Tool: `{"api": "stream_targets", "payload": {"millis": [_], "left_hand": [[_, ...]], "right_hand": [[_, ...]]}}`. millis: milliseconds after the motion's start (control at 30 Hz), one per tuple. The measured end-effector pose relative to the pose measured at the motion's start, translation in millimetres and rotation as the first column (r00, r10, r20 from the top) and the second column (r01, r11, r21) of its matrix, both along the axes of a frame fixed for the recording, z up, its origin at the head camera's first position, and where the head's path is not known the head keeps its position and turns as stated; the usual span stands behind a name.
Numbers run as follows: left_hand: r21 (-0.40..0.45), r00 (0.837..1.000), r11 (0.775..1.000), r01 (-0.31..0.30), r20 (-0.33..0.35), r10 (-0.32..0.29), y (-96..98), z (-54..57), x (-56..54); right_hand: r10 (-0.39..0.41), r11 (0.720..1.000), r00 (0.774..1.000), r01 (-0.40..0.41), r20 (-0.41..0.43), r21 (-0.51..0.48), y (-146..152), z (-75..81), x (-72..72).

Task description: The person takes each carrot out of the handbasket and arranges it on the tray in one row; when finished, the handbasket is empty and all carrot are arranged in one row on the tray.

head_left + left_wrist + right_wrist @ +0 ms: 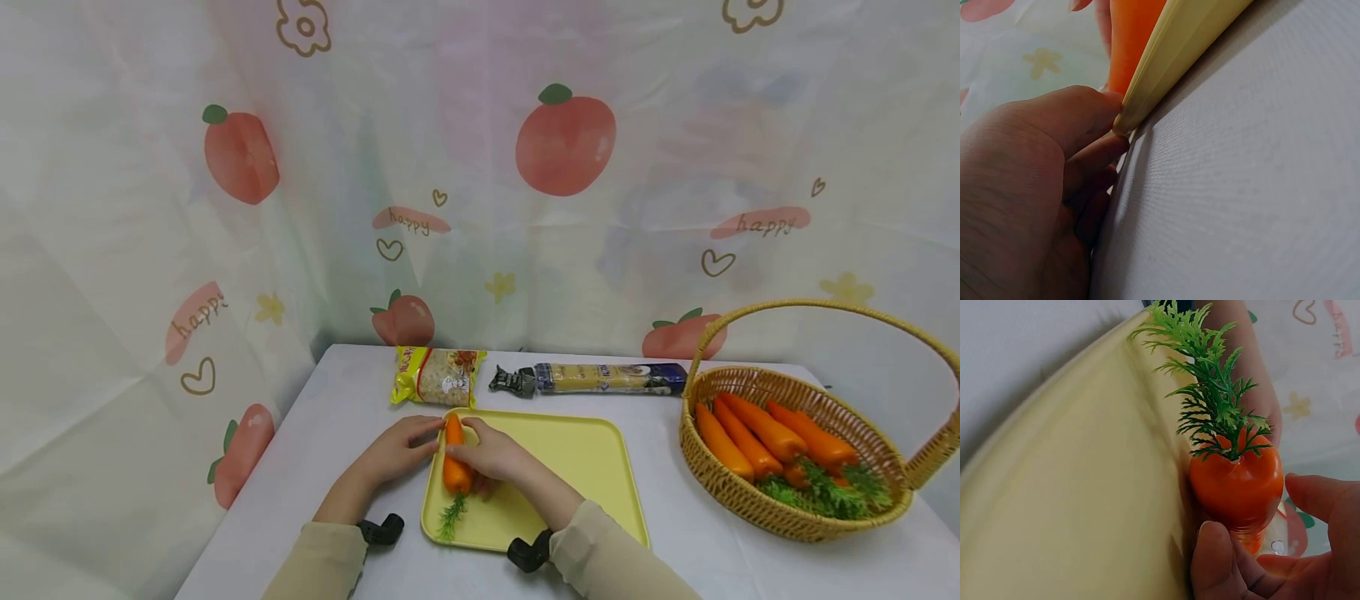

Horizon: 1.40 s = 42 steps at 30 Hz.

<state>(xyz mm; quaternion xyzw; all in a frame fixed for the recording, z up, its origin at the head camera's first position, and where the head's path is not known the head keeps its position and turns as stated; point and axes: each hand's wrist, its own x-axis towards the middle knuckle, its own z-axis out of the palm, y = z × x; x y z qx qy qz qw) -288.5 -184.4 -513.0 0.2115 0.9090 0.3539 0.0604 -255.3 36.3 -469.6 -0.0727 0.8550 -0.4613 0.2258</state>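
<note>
An orange carrot [456, 467] with a green leafy top [1216, 394] lies along the left side of a yellow tray [558, 475], its leaves towards the person. My right hand [491, 454] holds the carrot from the right, thumb over its upper side and fingers along its flank near the tray. On the other side, my left hand [401, 454] pinches the tray's left rim [1147, 75], thumb on top and a finger beneath, beside the carrot's narrow end. The left hand's other fingers are partly hidden in shadow.
Behind the tray are a yellow-edged clear food packet [442, 377] and a long, narrow package [607, 378] with a dark twisted end. At right, a handled wicker basket [750, 512] contains several carrots [765, 429]. A patterned curtain [480, 275] hangs behind the white-covered table [697, 550].
</note>
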Motion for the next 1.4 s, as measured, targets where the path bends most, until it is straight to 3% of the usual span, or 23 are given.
{"api": "stream_targets", "payload": {"millis": [367, 767, 1033, 1400], "left_hand": [[0.006, 1.0, 1.0, 0.007, -0.001, -0.007, -0.8, -0.7, -1.5], [-0.003, 0.999, 1.0, -0.013, 0.03, 0.013, -1.2, -4.1, -3.5], [0.002, 0.999, 1.0, -0.014, 0.03, 0.014, -0.6, -3.7, -3.1], [0.004, 0.999, 1.0, -0.017, 0.032, 0.017, -1.0, -4.7, -3.2]], "right_hand": [[0.001, 0.998, 0.999, 0.001, -0.046, 0.059, 8.9, 2.1, 1.3], [-0.026, 1.0, 0.998, 0.027, -0.05, 0.014, 36.2, 18.5, -0.4], [-0.051, 0.997, 0.998, 0.048, -0.044, -0.052, 83.5, 44.7, 0.3], [-0.045, 0.998, 0.997, 0.041, -0.068, -0.049, 168.1, 79.3, 14.0]]}}
